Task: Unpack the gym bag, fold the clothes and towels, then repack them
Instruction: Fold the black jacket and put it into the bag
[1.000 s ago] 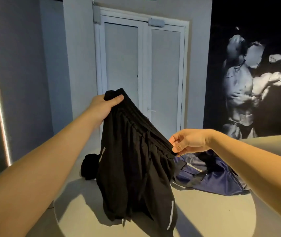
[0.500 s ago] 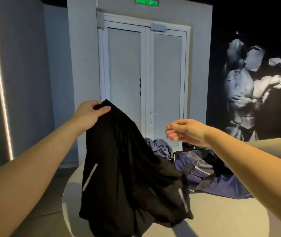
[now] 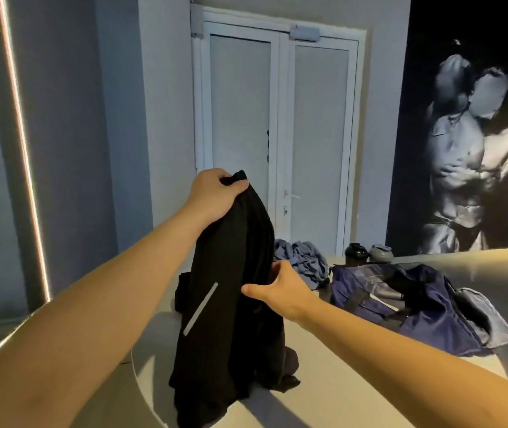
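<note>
A pair of black shorts (image 3: 231,304) with a reflective stripe hangs over the pale round table (image 3: 354,384), its lower end bunched on the tabletop. My left hand (image 3: 215,193) grips the top of the shorts, raised high. My right hand (image 3: 277,288) takes the right side of the shorts at mid-height, thumb across the front and fingers round the edge. The navy gym bag (image 3: 416,307) lies open on the table to the right. A crumpled blue-grey garment (image 3: 303,259) sits behind the shorts.
A black bundle (image 3: 181,293) lies on the table behind the shorts at the left. Two shaker bottles (image 3: 356,253) (image 3: 381,253) stand at the back beside the bag. White double doors (image 3: 277,134) face me; the table's edge curves at lower left.
My right hand let go of the waistband, swung free, then came down and took the shorts' side. The shorts dropped from spread wide to hanging narrow from my left hand.
</note>
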